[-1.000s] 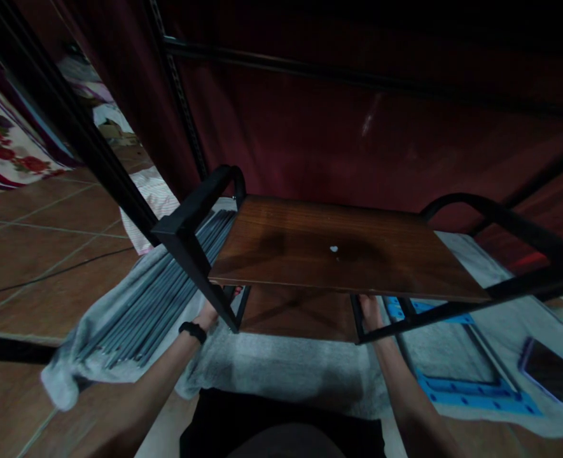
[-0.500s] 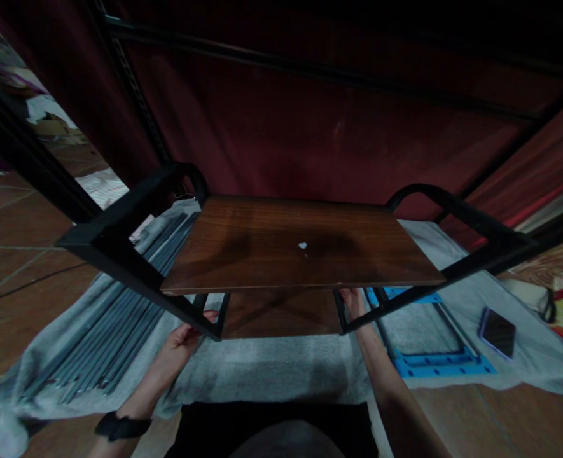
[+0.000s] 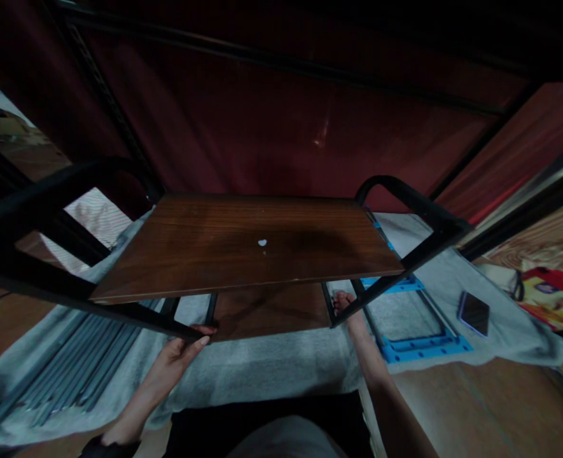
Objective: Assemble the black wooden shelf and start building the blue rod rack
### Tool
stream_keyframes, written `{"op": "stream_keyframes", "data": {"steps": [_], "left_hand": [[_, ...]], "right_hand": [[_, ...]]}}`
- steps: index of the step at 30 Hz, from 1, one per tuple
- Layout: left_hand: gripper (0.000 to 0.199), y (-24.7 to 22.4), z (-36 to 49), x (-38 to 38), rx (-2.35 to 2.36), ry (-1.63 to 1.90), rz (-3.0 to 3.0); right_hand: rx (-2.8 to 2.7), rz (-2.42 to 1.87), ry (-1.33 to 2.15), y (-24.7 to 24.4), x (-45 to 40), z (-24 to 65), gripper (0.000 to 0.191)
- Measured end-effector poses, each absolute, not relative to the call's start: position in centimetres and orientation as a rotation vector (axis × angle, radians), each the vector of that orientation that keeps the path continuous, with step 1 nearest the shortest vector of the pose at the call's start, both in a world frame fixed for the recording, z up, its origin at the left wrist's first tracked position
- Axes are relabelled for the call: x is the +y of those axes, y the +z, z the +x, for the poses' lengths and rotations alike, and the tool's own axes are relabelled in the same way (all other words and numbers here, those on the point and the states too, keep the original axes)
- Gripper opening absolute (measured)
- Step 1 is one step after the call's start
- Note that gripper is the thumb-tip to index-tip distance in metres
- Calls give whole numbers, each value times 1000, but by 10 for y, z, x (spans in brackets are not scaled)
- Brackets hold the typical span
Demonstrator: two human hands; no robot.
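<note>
A two-tier wooden shelf with a black metal frame stands before me, a small white mark on its upper board. Beneath it the lower board partly shows. My left hand is closed on the frame's front left lower corner, thumb on the near side. At the right lower corner, my right hand has its fingers curled around the black frame, partly covered by a bar. Several grey metal tubes lie to the left of the shelf. Blue-ended frame parts lie beside my right forearm.
A grey cloth covers the surface under the shelf. A phone lies on it at the right, with a red and yellow package beyond. Dark red fabric and black metal bars rise behind.
The shelf now appears farther left and tilted, its left end nearer me, though the whole view has shifted too. My left hand has tightened around its lower corner.
</note>
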State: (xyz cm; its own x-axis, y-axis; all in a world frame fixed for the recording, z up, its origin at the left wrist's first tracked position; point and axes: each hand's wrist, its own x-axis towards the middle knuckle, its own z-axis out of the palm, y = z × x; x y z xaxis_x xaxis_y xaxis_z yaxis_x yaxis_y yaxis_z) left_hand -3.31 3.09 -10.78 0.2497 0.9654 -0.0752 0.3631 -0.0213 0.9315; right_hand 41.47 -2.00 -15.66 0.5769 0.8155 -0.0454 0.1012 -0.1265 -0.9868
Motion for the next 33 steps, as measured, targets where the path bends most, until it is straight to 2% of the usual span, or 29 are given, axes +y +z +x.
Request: {"op": "stream_keyframes", "data": {"steps": [8, 18, 20, 26, 33], "left_hand": [[54, -103, -33, 29, 1295, 773, 1574], [56, -100, -31, 26, 1320, 804, 1580], [56, -100, -30, 26, 1322, 797, 1586], [54, -97, -30, 26, 1314, 790, 1601], [57, -103, -31, 28, 1317, 796, 1585]], "right_hand": [[-775, -1570, 966, -162, -82, 405, 39], [-982, -1694, 798, -167, -81, 399, 15], [-1039, -1742, 733, -166, -83, 399, 18], [-1205, -1782, 648, -165, -84, 404, 41], [-1183, -1762, 649, -166, -81, 406, 39]]}}
